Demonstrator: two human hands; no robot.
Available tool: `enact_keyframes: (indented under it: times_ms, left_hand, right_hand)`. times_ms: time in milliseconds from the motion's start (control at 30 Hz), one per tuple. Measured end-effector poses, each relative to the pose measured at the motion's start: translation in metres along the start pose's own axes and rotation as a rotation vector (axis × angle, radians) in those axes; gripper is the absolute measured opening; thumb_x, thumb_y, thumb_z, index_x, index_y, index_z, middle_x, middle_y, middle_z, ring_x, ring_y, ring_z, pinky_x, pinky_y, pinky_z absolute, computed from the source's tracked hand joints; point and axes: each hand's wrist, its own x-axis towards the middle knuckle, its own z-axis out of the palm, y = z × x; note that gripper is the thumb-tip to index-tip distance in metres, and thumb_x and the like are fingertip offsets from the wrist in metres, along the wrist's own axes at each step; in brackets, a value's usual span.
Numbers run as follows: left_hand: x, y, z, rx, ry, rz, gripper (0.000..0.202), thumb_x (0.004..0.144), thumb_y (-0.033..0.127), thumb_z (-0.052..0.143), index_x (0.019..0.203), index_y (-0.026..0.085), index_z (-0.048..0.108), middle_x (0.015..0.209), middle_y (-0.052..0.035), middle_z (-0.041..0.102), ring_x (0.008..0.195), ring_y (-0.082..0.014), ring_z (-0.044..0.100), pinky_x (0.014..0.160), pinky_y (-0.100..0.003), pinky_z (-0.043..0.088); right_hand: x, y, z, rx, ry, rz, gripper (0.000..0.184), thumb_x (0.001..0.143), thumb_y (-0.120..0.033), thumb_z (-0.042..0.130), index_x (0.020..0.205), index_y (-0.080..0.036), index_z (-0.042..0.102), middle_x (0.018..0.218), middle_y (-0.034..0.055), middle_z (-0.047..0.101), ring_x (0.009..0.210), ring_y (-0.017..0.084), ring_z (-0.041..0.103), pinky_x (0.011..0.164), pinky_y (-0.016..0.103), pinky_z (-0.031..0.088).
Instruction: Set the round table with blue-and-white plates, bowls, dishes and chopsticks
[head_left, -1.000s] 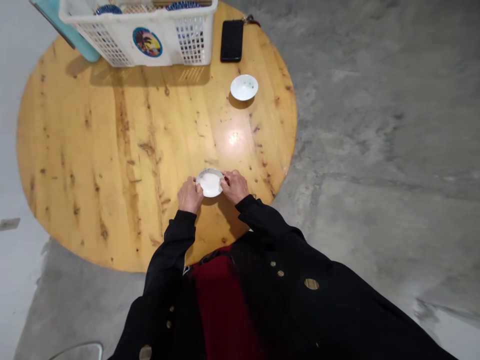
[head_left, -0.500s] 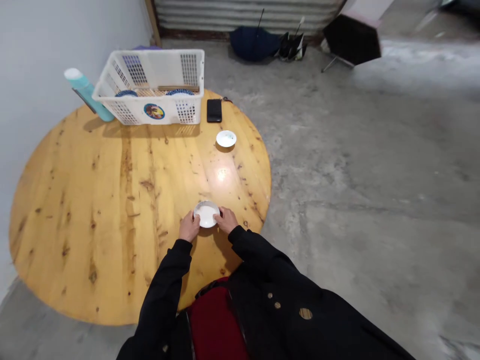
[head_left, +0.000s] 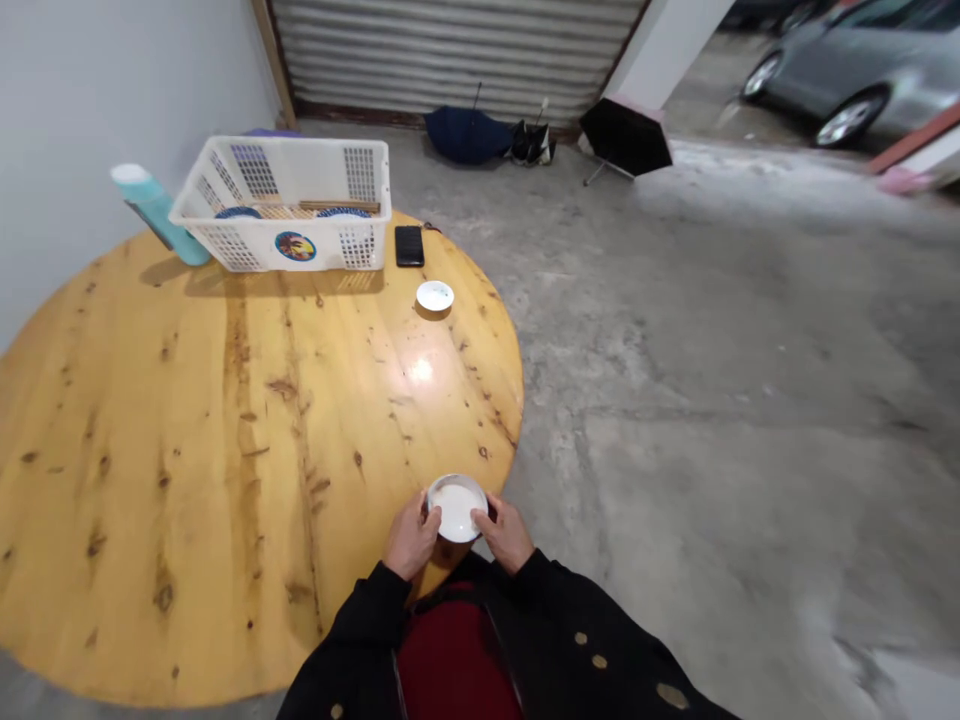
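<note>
A small white bowl is held between my two hands above the front right edge of the round wooden table. My left hand grips its left side, the thumb over the rim. On the opposite side my right hand pinches the rim, its thumb reaching inside. The undersides of the fingers are hidden by the bowl. Farther back on the table stands a small white dish with a faint pattern inside.
At the back of the table are a white plastic basket with blue-patterned dishes and chopsticks, a turquoise bottle and a black phone. Umbrellas lie on the concrete floor by a corrugated shutter. A car stands far right.
Both hands have drawn the bowl closer to my body and slightly right, to the table's edge. The camera view has shifted, bringing the car into sight.
</note>
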Motion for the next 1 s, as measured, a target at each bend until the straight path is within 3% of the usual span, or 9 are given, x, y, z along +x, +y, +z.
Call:
enact_keyframes:
  times_ms: [300, 433, 567, 733, 833, 900, 1000]
  left_hand:
    - [0.007, 0.032, 0.025, -0.022, -0.145, 0.014, 0.036, 0.084, 0.038, 0.05, 0.109, 0.016, 0.062, 0.092, -0.0057, 0.068, 0.088, -0.0208, 0.064, 0.081, -0.032, 0.052]
    - [0.016, 0.053, 0.054, -0.016, -0.162, -0.023, 0.039, 0.083, 0.04, 0.051, 0.111, 0.014, 0.061, 0.081, -0.0031, 0.064, 0.073, -0.0176, 0.059, 0.069, -0.029, 0.052]
    - [0.031, 0.085, 0.106, -0.036, -0.141, -0.047, 0.039, 0.083, 0.041, 0.054, 0.109, 0.014, 0.062, 0.082, -0.003, 0.063, 0.072, -0.0167, 0.058, 0.064, -0.027, 0.051]
    - [0.057, 0.134, 0.193, -0.154, -0.196, -0.098, 0.043, 0.081, 0.039, 0.058, 0.115, 0.014, 0.061, 0.102, -0.008, 0.069, 0.089, -0.0213, 0.064, 0.069, -0.029, 0.056]
    - [0.07, 0.156, 0.241, -0.176, -0.232, -0.109, 0.043, 0.08, 0.038, 0.059, 0.115, 0.013, 0.061, 0.101, -0.0085, 0.069, 0.087, -0.0214, 0.064, 0.07, -0.03, 0.057]
    - [0.077, 0.166, 0.265, -0.168, -0.259, -0.12, 0.044, 0.08, 0.039, 0.059, 0.116, 0.013, 0.061, 0.099, -0.0085, 0.068, 0.085, -0.0208, 0.064, 0.07, -0.03, 0.056]
    - [0.086, 0.177, 0.286, -0.102, -0.281, -0.111, 0.045, 0.082, 0.041, 0.059, 0.117, 0.013, 0.062, 0.098, -0.008, 0.068, 0.083, -0.02, 0.063, 0.069, -0.029, 0.054]
  right_hand:
    - [-0.009, 0.009, -0.038, 0.02, 0.116, 0.017, 0.038, 0.073, -0.038, 0.048, 0.095, -0.015, 0.068, 0.085, 0.0093, 0.074, 0.075, 0.024, 0.066, 0.072, 0.034, 0.052]
    - [0.001, 0.023, -0.07, -0.005, 0.104, 0.02, 0.039, 0.073, -0.036, 0.047, 0.097, -0.014, 0.069, 0.085, 0.0092, 0.072, 0.075, 0.022, 0.064, 0.071, 0.032, 0.05]
    - [0.018, 0.045, -0.126, -0.014, 0.091, 0.026, 0.034, 0.074, -0.031, 0.049, 0.096, -0.016, 0.069, 0.083, 0.0072, 0.071, 0.074, 0.02, 0.062, 0.07, 0.03, 0.049]
    - [0.037, 0.08, -0.215, -0.067, 0.12, 0.025, 0.036, 0.076, -0.031, 0.049, 0.1, -0.015, 0.07, 0.086, 0.0084, 0.07, 0.075, 0.021, 0.061, 0.074, 0.032, 0.048]
    - [0.043, 0.101, -0.266, -0.073, 0.144, 0.056, 0.039, 0.075, -0.032, 0.048, 0.102, -0.014, 0.07, 0.088, 0.01, 0.071, 0.076, 0.022, 0.062, 0.075, 0.033, 0.049]
    - [0.045, 0.112, -0.292, -0.057, 0.137, 0.078, 0.04, 0.075, -0.034, 0.047, 0.101, -0.014, 0.07, 0.088, 0.0106, 0.072, 0.076, 0.023, 0.063, 0.074, 0.033, 0.049]
    - [0.051, 0.121, -0.318, -0.024, 0.12, 0.083, 0.041, 0.074, -0.038, 0.047, 0.099, -0.015, 0.07, 0.087, 0.0103, 0.073, 0.076, 0.023, 0.065, 0.073, 0.033, 0.05]
